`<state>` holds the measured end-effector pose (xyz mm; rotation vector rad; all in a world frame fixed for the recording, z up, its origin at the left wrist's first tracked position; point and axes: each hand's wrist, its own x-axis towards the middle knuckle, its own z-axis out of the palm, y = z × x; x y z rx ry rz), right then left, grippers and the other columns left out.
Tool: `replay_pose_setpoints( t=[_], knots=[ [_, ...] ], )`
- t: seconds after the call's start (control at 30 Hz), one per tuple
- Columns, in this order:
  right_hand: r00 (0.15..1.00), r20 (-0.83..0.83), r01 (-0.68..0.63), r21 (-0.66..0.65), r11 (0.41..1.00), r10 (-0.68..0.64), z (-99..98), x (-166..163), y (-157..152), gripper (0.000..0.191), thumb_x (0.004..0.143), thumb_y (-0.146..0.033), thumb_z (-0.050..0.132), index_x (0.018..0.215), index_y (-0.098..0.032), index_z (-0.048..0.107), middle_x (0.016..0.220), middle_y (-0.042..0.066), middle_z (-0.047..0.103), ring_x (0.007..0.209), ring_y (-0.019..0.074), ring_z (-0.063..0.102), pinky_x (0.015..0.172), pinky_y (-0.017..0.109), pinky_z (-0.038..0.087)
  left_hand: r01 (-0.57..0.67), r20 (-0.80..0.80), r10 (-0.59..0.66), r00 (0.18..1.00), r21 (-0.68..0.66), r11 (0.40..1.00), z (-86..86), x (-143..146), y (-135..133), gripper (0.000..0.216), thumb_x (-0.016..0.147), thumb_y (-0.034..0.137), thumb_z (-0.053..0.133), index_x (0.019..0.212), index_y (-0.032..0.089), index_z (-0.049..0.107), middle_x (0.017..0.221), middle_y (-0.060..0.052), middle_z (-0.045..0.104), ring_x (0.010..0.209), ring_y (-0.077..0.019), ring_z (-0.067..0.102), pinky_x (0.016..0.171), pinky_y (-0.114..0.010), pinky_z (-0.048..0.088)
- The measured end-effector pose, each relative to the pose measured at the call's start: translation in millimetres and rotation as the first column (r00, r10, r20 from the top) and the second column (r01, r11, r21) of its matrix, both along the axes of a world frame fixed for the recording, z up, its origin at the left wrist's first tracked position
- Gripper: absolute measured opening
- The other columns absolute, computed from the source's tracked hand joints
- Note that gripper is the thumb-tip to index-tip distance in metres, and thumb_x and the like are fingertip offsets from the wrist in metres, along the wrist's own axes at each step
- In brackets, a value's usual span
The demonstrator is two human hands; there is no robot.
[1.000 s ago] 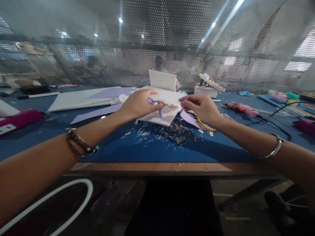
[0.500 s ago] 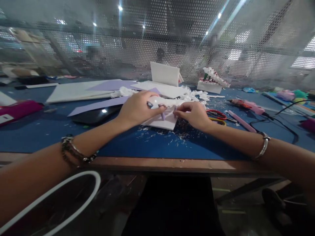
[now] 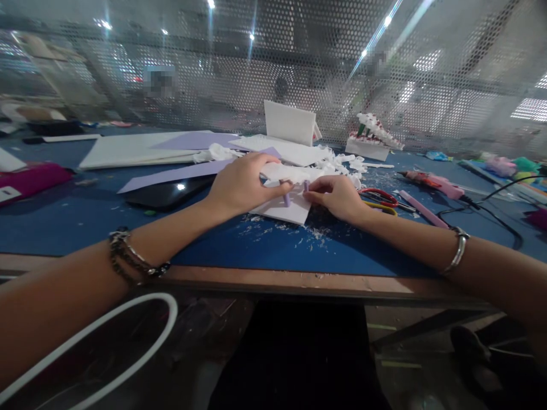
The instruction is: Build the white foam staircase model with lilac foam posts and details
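Note:
My left hand [image 3: 241, 183] is closed around a white, rough-edged piece that looks like foam [image 3: 294, 173], its thumb on the near side. Below it lies a small white board [image 3: 284, 214], and a short purple post [image 3: 286, 199] stands between the two beside my left thumb. The thumb and fingers of my right hand [image 3: 335, 196] pinch a second short purple post [image 3: 306, 185] under the white piece's right end. My fingers partly cover this post, so whether its lower end touches the board cannot be made out.
Red- and yellow-handled scissors [image 3: 380, 199], a pink glue gun [image 3: 440, 185] with a black cord, and a purple strip [image 3: 423, 209] lie at right. Behind are white sheets [image 3: 132, 149], scraps [image 3: 337, 162] and a small decorated model [image 3: 371, 136]. A black phone-like slab [image 3: 166, 195] sits left.
The view has shifted slightly. Both hands keep nearly the same places; the white piece looks a little flatter over the posts, and more of the right purple post shows.

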<state>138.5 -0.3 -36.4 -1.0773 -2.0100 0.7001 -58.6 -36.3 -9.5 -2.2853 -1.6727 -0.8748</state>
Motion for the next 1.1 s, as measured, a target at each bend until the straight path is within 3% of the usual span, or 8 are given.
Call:
replay_pose_setpoints(
  t=[0.4, 0.57, 0.77, 1.1],
  knots=[
    [0.995, 0.096, 0.005, -0.027, 1.0, -0.002, 1.8, -0.2, 2.1, 0.016, 0.073, -0.028, 0.065, 0.074, -0.013, 0.068, 0.06, 0.0, 0.058, 0.055, 0.007, 0.047, 0.057, 0.024, 0.036, 0.019, -0.012, -0.019, 1.0, 0.03, 0.999, -2.8, 0.1, 2.0, 0.058, 0.071, 0.06, 0.054, 0.111, 0.017, 0.058, 0.117, -0.012, 0.061, 0.106, -0.0306, 0.057, 0.086, -0.041, 0.047],
    [0.996, 0.084, 0.0, -0.011, 1.0, 0.001, -0.8, -0.5, 3.1, 0.016, 0.074, -0.028, 0.064, 0.074, -0.012, 0.067, 0.06, -0.001, 0.056, 0.055, 0.0068, 0.044, 0.056, 0.024, 0.035, 0.025, -0.02, -0.024, 1.0, 0.024, 0.999, -1.4, 0.4, 1.9, 0.064, 0.071, 0.062, 0.052, 0.112, 0.013, 0.058, 0.117, -0.014, 0.061, 0.106, -0.0317, 0.057, 0.087, -0.041, 0.047],
    [0.995, 0.095, 0.02, -0.014, 1.0, -0.018, -3.6, -1.4, 3.4, 0.018, 0.074, -0.03, 0.064, 0.073, -0.012, 0.067, 0.062, 0.0, 0.057, 0.056, 0.0073, 0.042, 0.056, 0.025, 0.034, 0.015, -0.013, -0.015, 1.0, 0.021, 1.0, -1.2, 1.9, 1.9, 0.061, 0.069, 0.064, 0.051, 0.11, 0.019, 0.058, 0.117, -0.011, 0.061, 0.106, -0.0311, 0.057, 0.087, -0.039, 0.046],
    [0.998, 0.05, 0.048, -0.032, 0.998, -0.047, -2.9, -4.6, -0.8, 0.019, 0.074, -0.029, 0.064, 0.074, -0.011, 0.068, 0.062, 0.0, 0.056, 0.055, 0.0063, 0.041, 0.055, 0.024, 0.033, 0.063, 0.024, -0.063, 0.998, 0.01, 0.998, -1.6, 0.5, 1.9, 0.06, 0.069, 0.062, 0.053, 0.109, 0.016, 0.057, 0.115, -0.014, 0.061, 0.103, -0.0319, 0.058, 0.087, -0.042, 0.047]
  ],
)
